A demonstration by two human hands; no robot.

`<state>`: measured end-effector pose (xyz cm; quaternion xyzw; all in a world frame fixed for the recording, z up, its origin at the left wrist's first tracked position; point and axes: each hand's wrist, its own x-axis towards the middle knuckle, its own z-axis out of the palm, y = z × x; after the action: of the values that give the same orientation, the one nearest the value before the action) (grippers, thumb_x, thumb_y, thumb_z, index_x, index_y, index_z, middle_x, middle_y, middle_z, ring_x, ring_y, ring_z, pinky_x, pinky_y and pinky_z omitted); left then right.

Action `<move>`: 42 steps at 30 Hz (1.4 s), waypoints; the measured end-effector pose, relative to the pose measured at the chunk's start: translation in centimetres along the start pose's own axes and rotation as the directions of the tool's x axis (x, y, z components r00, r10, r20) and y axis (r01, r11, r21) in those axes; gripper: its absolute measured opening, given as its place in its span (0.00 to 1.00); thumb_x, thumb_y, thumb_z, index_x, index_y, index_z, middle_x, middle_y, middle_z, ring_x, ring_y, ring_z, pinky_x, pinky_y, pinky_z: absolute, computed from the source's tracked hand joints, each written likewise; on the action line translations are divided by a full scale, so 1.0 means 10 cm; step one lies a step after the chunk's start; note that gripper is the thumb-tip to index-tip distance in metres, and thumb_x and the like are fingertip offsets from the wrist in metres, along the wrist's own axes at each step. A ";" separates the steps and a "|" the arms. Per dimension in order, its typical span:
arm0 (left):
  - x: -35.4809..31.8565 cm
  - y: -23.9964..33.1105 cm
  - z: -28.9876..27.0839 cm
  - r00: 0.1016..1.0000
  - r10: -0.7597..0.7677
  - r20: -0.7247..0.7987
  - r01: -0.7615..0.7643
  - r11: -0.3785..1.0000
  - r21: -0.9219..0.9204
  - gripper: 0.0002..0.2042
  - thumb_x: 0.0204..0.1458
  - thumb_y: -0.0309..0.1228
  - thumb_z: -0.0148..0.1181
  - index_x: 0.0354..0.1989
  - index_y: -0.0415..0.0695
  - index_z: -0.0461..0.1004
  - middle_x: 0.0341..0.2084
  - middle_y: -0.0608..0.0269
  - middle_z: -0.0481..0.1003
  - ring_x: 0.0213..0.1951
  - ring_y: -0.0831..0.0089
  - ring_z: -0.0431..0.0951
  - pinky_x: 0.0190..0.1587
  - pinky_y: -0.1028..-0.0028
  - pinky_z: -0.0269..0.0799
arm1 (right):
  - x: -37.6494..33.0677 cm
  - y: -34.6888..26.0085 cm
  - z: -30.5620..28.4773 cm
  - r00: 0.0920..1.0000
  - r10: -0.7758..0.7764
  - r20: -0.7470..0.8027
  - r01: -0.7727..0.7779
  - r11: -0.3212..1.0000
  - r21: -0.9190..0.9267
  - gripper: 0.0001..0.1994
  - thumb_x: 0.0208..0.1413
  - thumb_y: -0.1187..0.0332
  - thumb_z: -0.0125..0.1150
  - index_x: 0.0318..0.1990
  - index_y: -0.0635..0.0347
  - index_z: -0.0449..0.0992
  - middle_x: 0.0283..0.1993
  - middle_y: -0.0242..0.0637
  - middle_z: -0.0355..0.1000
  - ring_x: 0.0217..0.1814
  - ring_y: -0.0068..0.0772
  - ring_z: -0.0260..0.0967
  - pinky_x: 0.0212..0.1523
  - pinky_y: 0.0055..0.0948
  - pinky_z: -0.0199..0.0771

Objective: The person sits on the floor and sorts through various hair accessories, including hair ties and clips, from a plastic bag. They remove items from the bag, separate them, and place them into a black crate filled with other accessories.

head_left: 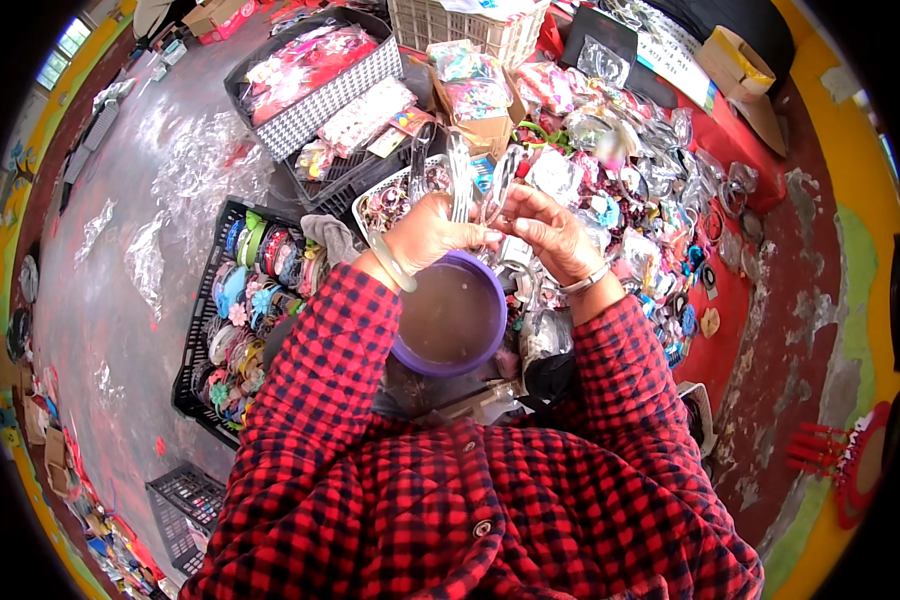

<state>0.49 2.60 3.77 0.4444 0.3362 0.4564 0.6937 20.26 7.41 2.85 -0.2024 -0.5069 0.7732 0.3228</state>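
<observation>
My left hand (425,237) is closed around a bunch of shiny, see-through hoop bands (460,180) that look like headbands. They stick up from between my thumb and fingers. Close by on the right, my right hand (553,238) pinches the lower end of a clear hoop headband (503,183) between bent fingers and thumb; the fingertips of both hands nearly meet. Beneath them stands a purple bucket (442,369) of murky, greyish-brown liquid. A pale bangle (391,262) circles my left wrist, and a thin metal bracelet (584,279) my right.
At left, a black crate (183,385) holds colourful hair bands, with a grey cloth (331,238) at its edge. Ahead are a white basket (362,212), a cardboard box (489,137) and a patterned crate (342,100). Bagged hair accessories (620,190) heap up on the right.
</observation>
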 end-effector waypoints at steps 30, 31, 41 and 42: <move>-0.30 0.37 -0.41 0.883 0.238 -0.405 -0.196 0.970 0.143 0.11 0.54 0.30 0.51 0.38 0.36 0.73 0.30 0.59 0.76 0.28 0.79 0.73 0.28 0.83 0.65 | -0.53 -0.03 -1.77 0.713 -0.061 -0.699 0.015 0.997 -0.072 0.17 0.54 0.63 0.54 0.48 0.64 0.67 0.44 0.45 0.72 0.43 0.32 0.72 0.40 0.25 0.71; -0.35 0.44 -0.42 0.869 0.241 -0.431 -0.162 0.964 0.211 0.11 0.54 0.30 0.51 0.38 0.34 0.73 0.31 0.57 0.76 0.28 0.79 0.73 0.29 0.82 0.66 | -0.63 -0.10 -1.91 0.710 -0.052 -0.702 0.033 0.999 -0.041 0.18 0.54 0.63 0.54 0.49 0.64 0.67 0.45 0.45 0.72 0.44 0.31 0.72 0.40 0.24 0.71; -0.39 0.50 -0.54 0.801 0.352 -0.484 -0.309 0.936 0.169 0.09 0.51 0.27 0.53 0.36 0.36 0.76 0.28 0.61 0.77 0.26 0.80 0.73 0.27 0.84 0.64 | -1.17 -0.21 -2.54 0.649 0.170 -0.742 -0.206 0.978 0.043 0.15 0.53 0.66 0.55 0.46 0.64 0.70 0.45 0.44 0.71 0.46 0.34 0.70 0.44 0.28 0.70; -0.37 0.49 -0.53 0.812 0.367 -0.454 -0.322 0.930 0.175 0.09 0.51 0.28 0.53 0.37 0.36 0.76 0.28 0.62 0.77 0.26 0.80 0.73 0.27 0.84 0.65 | -1.21 -0.13 -2.61 0.633 0.176 -0.753 -0.232 0.972 0.032 0.15 0.53 0.65 0.55 0.46 0.63 0.70 0.45 0.44 0.71 0.46 0.34 0.70 0.44 0.28 0.70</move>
<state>-7.09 1.68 6.51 0.4018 0.4310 0.6544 0.4739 45.96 16.34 -6.64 -0.5703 -0.3279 0.6340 0.4066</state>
